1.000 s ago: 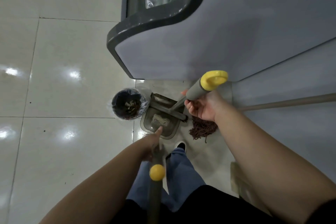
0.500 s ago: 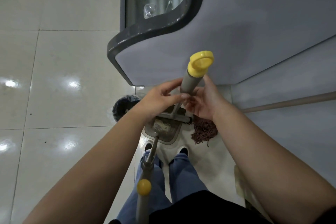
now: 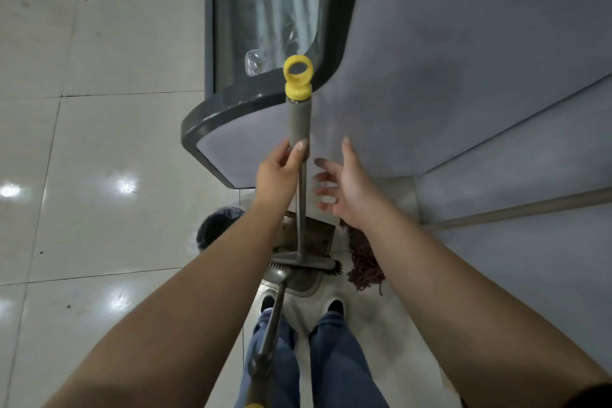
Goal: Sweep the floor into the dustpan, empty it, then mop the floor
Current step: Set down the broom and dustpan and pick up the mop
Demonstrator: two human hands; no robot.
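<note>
My left hand [image 3: 281, 172] grips the grey broom handle [image 3: 299, 122] just below its yellow ring cap. The broom stands upright, and its head [image 3: 304, 263] rests across the grey dustpan [image 3: 314, 235] on the floor. My right hand [image 3: 344, 185] hovers beside the handle with fingers spread, holding nothing. The dustpan's own handle [image 3: 271, 328] leans back toward my legs. A brown string mop head [image 3: 364, 262] lies on the floor right of the dustpan, and its pole [image 3: 516, 210] runs off to the right.
A black-lined waste bin [image 3: 215, 225] stands left of the dustpan, partly hidden by my left arm. A large grey cabinet with a dark rim [image 3: 205, 124] looms ahead and to the right. Glossy pale floor tiles [image 3: 99, 175] stretch out on the left.
My left hand left the dustpan handle and took the broom handle. My right hand let go of the broom and opened. The broom swung upright.
</note>
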